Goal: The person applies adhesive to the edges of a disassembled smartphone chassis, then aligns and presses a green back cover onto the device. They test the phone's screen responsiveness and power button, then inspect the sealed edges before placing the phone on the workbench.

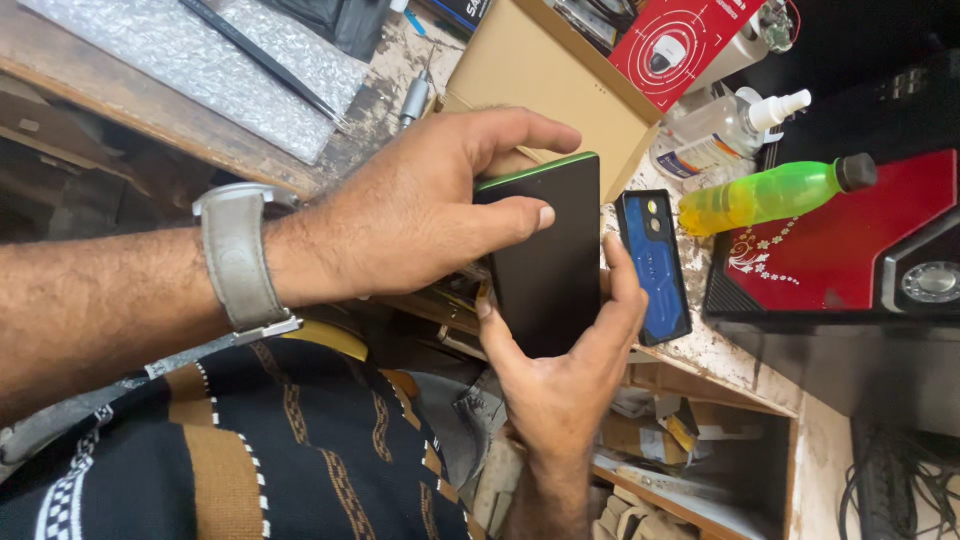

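Note:
Both hands hold a black smartphone (550,265) with a green rim, its dark face toward me, above the edge of a worn workbench (715,345). My left hand (420,215), a grey-strapped watch on its wrist, reaches in from the left; its thumb presses on the phone's face and its fingers curl over the top edge. My right hand (565,375) comes up from below and cradles the phone's lower end, thumb on the left side, fingers along the right side.
A blue phone back cover (655,265) lies on the bench just right of the phone. Beyond it are a green-yellow bottle (770,195), a clear spray bottle (725,125), a cardboard box (545,70), a red-topped black device (860,250) and bubble wrap (200,65).

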